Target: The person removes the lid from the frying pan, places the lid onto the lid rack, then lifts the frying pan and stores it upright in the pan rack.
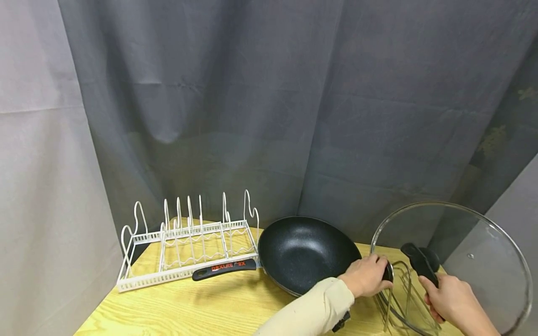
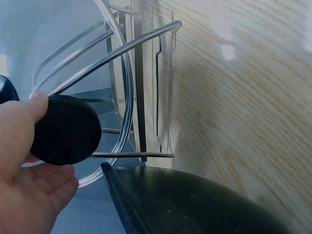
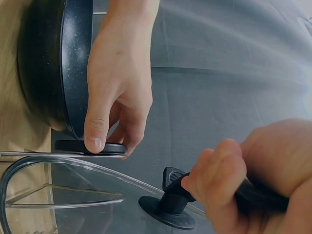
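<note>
On the right, my right hand (image 1: 456, 298) grips the black handle (image 1: 422, 261) of a large glass lid (image 1: 483, 256) with a metal rim. The lid stands tilted on edge at a metal wire rack (image 1: 405, 298), its lower rim among the wires in the left wrist view. My left hand (image 1: 366, 275) pinches a black disc-shaped piece (image 2: 67, 129) at the rack's near side, thumb on one face and fingers around the other. Whether that disc is fixed to the rack I cannot tell. Just left of this hand sits a black wok (image 1: 307, 254), apart from its fingers.
A white wire rack (image 1: 145, 280) with upright loops stands at the left on the wooden table (image 1: 168, 308). The wok's black handle (image 1: 224, 268) points left across that rack's front edge. Grey curtains (image 1: 210, 116) hang behind and at both sides.
</note>
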Action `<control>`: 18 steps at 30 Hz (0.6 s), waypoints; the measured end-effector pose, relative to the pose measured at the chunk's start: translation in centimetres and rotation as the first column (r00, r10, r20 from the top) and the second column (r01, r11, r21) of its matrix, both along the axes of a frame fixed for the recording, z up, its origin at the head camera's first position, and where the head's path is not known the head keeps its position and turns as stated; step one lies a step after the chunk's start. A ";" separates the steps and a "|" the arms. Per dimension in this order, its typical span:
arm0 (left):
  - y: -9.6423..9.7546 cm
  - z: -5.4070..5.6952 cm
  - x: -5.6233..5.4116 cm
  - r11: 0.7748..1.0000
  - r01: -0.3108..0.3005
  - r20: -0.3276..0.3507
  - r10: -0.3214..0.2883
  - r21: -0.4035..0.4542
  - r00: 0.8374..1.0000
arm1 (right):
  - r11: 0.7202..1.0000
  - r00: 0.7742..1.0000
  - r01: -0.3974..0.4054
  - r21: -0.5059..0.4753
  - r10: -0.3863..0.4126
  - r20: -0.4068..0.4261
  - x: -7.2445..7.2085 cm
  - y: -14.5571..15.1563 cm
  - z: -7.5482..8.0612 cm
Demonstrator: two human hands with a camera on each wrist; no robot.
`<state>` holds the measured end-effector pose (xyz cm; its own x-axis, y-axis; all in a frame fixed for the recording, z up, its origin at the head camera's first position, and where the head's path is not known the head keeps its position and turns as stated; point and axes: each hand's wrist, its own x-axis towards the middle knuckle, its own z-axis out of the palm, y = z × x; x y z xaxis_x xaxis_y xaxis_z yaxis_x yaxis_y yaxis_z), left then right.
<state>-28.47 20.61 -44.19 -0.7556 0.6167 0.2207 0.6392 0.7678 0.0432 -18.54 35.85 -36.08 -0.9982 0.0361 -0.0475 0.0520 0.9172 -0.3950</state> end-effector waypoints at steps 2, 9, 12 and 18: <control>0.0 0.0 -0.1 1.000 -0.003 0.002 0.003 0.001 1.000 | 1.000 1.000 0.003 -0.008 -0.003 0.014 -0.1 0.0 0.0; 0.0 0.2 0.0 1.000 -0.016 -0.001 0.016 -0.008 1.000 | 1.000 1.000 0.001 -0.009 -0.001 0.005 -0.2 -0.2 -0.1; 0.0 0.2 0.0 1.000 -0.019 -0.002 0.019 -0.006 1.000 | 1.000 1.000 0.000 -0.010 0.000 -0.009 -0.2 -0.4 -0.1; 0.1 0.0 -0.1 1.000 -0.015 0.006 0.015 -0.006 1.000 | 1.000 1.000 -0.017 0.004 0.017 -0.007 -0.4 -0.7 0.1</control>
<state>-28.60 20.72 -44.21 -0.7663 0.6063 0.2128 0.6272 0.7777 0.0427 -18.91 35.14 -36.02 -0.9990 0.0193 -0.0401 0.0335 0.9197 -0.3913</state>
